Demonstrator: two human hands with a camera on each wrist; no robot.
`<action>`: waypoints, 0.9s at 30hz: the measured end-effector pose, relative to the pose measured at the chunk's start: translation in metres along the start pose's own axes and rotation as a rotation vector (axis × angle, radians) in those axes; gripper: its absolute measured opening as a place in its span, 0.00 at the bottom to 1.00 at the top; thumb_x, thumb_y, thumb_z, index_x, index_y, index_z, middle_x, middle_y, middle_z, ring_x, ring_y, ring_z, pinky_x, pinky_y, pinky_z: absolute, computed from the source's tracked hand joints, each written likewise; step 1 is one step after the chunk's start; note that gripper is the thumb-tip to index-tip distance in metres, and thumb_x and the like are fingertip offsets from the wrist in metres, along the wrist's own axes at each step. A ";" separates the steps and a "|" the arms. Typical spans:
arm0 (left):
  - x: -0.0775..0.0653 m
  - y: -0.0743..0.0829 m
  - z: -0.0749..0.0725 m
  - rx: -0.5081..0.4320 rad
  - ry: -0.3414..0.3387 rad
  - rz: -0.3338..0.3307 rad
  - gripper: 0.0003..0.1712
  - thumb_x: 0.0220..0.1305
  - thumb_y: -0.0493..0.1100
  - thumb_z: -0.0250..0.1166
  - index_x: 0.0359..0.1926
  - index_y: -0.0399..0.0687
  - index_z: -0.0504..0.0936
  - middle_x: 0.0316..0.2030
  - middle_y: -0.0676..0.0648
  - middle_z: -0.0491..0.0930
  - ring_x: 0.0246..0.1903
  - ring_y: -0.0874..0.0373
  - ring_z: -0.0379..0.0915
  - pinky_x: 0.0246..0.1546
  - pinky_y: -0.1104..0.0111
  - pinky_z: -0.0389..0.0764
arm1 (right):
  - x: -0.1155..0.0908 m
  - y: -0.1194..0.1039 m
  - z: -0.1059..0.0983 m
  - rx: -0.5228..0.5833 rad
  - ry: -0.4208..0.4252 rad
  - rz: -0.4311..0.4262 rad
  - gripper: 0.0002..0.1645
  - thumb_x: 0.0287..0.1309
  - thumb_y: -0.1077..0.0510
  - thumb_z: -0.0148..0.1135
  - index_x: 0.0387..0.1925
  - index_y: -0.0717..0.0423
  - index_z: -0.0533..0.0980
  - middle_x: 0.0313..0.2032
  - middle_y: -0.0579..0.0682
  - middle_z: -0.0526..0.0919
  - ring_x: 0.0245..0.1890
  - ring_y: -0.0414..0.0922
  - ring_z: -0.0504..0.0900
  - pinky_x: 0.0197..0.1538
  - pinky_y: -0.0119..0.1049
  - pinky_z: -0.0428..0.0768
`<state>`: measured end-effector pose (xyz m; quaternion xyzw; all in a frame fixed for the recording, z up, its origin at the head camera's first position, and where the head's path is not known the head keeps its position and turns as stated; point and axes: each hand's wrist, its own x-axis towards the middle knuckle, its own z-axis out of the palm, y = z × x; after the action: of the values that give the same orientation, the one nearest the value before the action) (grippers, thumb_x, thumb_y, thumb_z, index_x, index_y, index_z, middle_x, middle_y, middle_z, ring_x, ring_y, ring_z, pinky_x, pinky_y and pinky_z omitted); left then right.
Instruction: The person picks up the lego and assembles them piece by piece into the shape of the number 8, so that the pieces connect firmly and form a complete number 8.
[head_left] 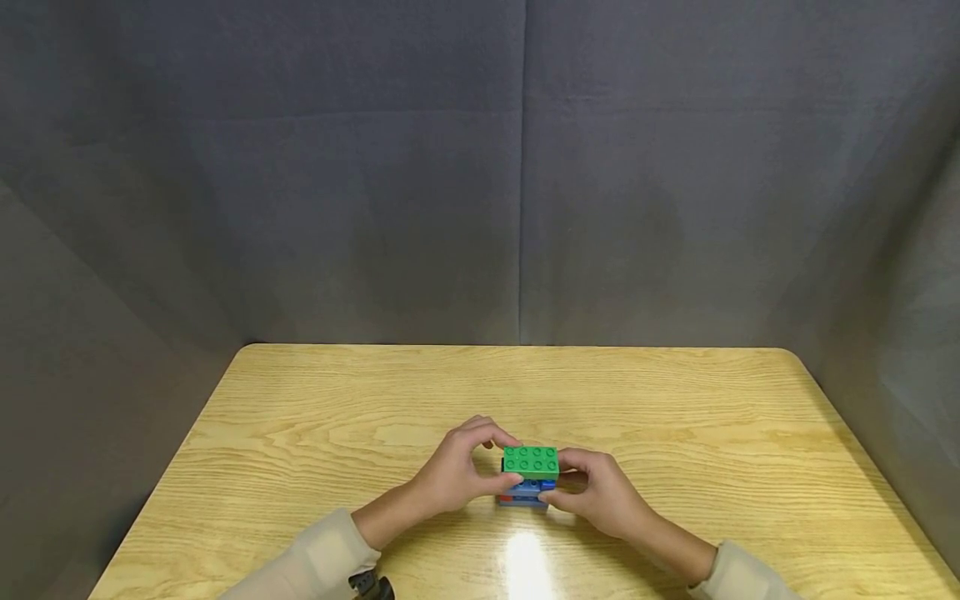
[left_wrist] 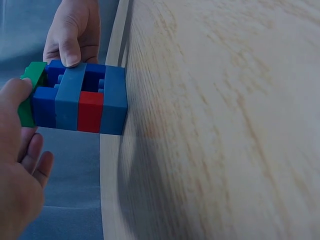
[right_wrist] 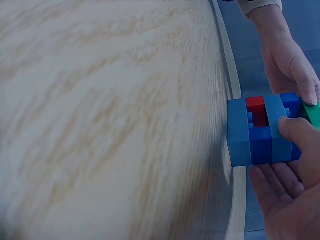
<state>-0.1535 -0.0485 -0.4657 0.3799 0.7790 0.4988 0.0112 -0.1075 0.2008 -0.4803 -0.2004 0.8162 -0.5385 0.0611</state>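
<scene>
A small tower of toy building bricks stands on the table between both hands. Its top is a green brick (head_left: 531,460) with studs facing up, pinched by my left hand (head_left: 448,477) between thumb and fingers. Right under the green lies a layer with a dark blue brick (left_wrist: 45,107) on the left hand's side. Below come a lighter blue brick (left_wrist: 70,100), a red brick (left_wrist: 90,112) beside another dark blue brick (right_wrist: 260,145), and a lighter blue base brick (left_wrist: 115,110). My right hand (head_left: 609,497) grips the tower's right side, thumb on the middle lighter blue brick.
The wooden table (head_left: 337,392) has rounded far corners and a bright light reflection near the tower. Grey curtains (head_left: 420,192) stand behind the table and along its sides. A dark strap-like item (head_left: 369,583) shows by the left sleeve.
</scene>
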 end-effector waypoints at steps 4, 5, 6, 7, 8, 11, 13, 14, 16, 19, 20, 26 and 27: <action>0.000 0.001 0.000 0.001 -0.009 0.005 0.19 0.56 0.41 0.79 0.48 0.50 0.85 0.41 0.55 0.82 0.44 0.49 0.75 0.48 0.57 0.78 | 0.000 0.000 0.000 0.010 -0.008 0.003 0.15 0.57 0.61 0.75 0.46 0.59 0.84 0.44 0.51 0.86 0.47 0.47 0.86 0.51 0.35 0.83; 0.001 0.001 0.000 0.004 -0.012 0.006 0.19 0.56 0.41 0.79 0.49 0.50 0.85 0.41 0.56 0.82 0.44 0.48 0.75 0.48 0.58 0.78 | 0.000 0.000 0.000 0.011 -0.008 0.002 0.15 0.57 0.61 0.75 0.46 0.59 0.84 0.44 0.51 0.86 0.46 0.46 0.86 0.51 0.35 0.83; 0.001 0.002 0.000 0.005 -0.016 0.008 0.19 0.56 0.41 0.79 0.49 0.50 0.85 0.41 0.56 0.82 0.44 0.48 0.75 0.48 0.58 0.78 | 0.000 0.000 -0.001 0.011 -0.007 0.001 0.15 0.57 0.61 0.75 0.45 0.59 0.84 0.44 0.50 0.86 0.46 0.45 0.86 0.51 0.35 0.83; 0.001 0.002 0.000 0.005 -0.019 0.009 0.19 0.56 0.41 0.79 0.49 0.50 0.85 0.41 0.56 0.82 0.45 0.48 0.75 0.49 0.58 0.78 | 0.000 0.000 -0.001 0.011 -0.006 -0.001 0.14 0.57 0.61 0.75 0.45 0.59 0.84 0.43 0.50 0.86 0.45 0.44 0.86 0.51 0.35 0.84; 0.001 0.002 0.000 0.006 -0.022 0.009 0.20 0.55 0.41 0.80 0.49 0.50 0.85 0.41 0.56 0.82 0.45 0.48 0.75 0.49 0.58 0.78 | 0.000 0.000 -0.001 0.012 -0.004 -0.003 0.14 0.57 0.62 0.76 0.45 0.58 0.84 0.43 0.49 0.86 0.45 0.44 0.86 0.50 0.35 0.84; 0.001 0.003 0.000 0.010 -0.024 0.007 0.20 0.55 0.40 0.80 0.49 0.49 0.85 0.41 0.56 0.81 0.45 0.48 0.75 0.49 0.57 0.79 | 0.000 0.001 0.000 0.014 0.003 -0.015 0.14 0.56 0.62 0.76 0.44 0.58 0.84 0.42 0.49 0.86 0.45 0.44 0.86 0.50 0.36 0.84; 0.001 0.002 -0.001 0.011 -0.022 0.002 0.20 0.55 0.40 0.80 0.48 0.49 0.85 0.41 0.56 0.81 0.45 0.48 0.75 0.49 0.56 0.78 | 0.000 0.001 0.000 0.015 0.004 -0.020 0.14 0.56 0.62 0.76 0.45 0.59 0.84 0.43 0.50 0.87 0.45 0.45 0.87 0.50 0.36 0.84; 0.000 0.002 -0.001 0.012 -0.021 0.000 0.20 0.55 0.40 0.80 0.48 0.49 0.85 0.41 0.56 0.81 0.45 0.48 0.75 0.49 0.56 0.78 | 0.000 0.001 0.001 0.017 0.004 -0.022 0.15 0.56 0.62 0.76 0.45 0.59 0.84 0.43 0.50 0.87 0.45 0.46 0.87 0.50 0.36 0.84; 0.000 0.002 -0.002 0.014 -0.021 -0.001 0.20 0.54 0.39 0.80 0.48 0.49 0.85 0.41 0.56 0.81 0.45 0.47 0.75 0.49 0.55 0.78 | 0.000 0.002 0.001 0.020 0.005 -0.021 0.15 0.56 0.62 0.76 0.45 0.60 0.83 0.43 0.51 0.87 0.45 0.47 0.87 0.50 0.36 0.84; 0.000 0.002 -0.003 0.011 -0.028 -0.005 0.19 0.55 0.39 0.80 0.48 0.49 0.85 0.41 0.56 0.81 0.45 0.46 0.75 0.49 0.55 0.78 | 0.000 0.002 0.002 0.032 0.005 -0.021 0.15 0.56 0.62 0.76 0.44 0.61 0.83 0.43 0.51 0.87 0.45 0.47 0.87 0.50 0.35 0.84; 0.000 0.002 -0.003 0.007 -0.032 -0.009 0.19 0.55 0.39 0.80 0.48 0.49 0.85 0.41 0.56 0.81 0.45 0.46 0.75 0.49 0.55 0.79 | 0.000 0.002 0.002 0.035 0.006 -0.026 0.14 0.56 0.62 0.76 0.44 0.61 0.83 0.43 0.51 0.87 0.45 0.47 0.87 0.50 0.36 0.84; 0.002 0.005 -0.005 -0.023 -0.058 -0.047 0.19 0.55 0.39 0.79 0.48 0.49 0.85 0.39 0.57 0.80 0.45 0.48 0.76 0.51 0.53 0.78 | 0.000 0.002 0.001 0.040 0.010 -0.052 0.14 0.56 0.63 0.75 0.43 0.62 0.83 0.42 0.52 0.87 0.44 0.47 0.87 0.49 0.37 0.85; 0.003 0.006 -0.006 -0.027 -0.062 -0.049 0.19 0.55 0.39 0.79 0.48 0.49 0.85 0.39 0.57 0.80 0.45 0.49 0.76 0.52 0.53 0.78 | 0.000 0.002 0.001 0.039 0.010 -0.047 0.14 0.56 0.63 0.76 0.43 0.62 0.83 0.42 0.52 0.87 0.44 0.47 0.87 0.49 0.37 0.85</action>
<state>-0.1544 -0.0499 -0.4575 0.3758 0.7806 0.4967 0.0525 -0.1075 0.2007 -0.4820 -0.2155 0.8009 -0.5565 0.0485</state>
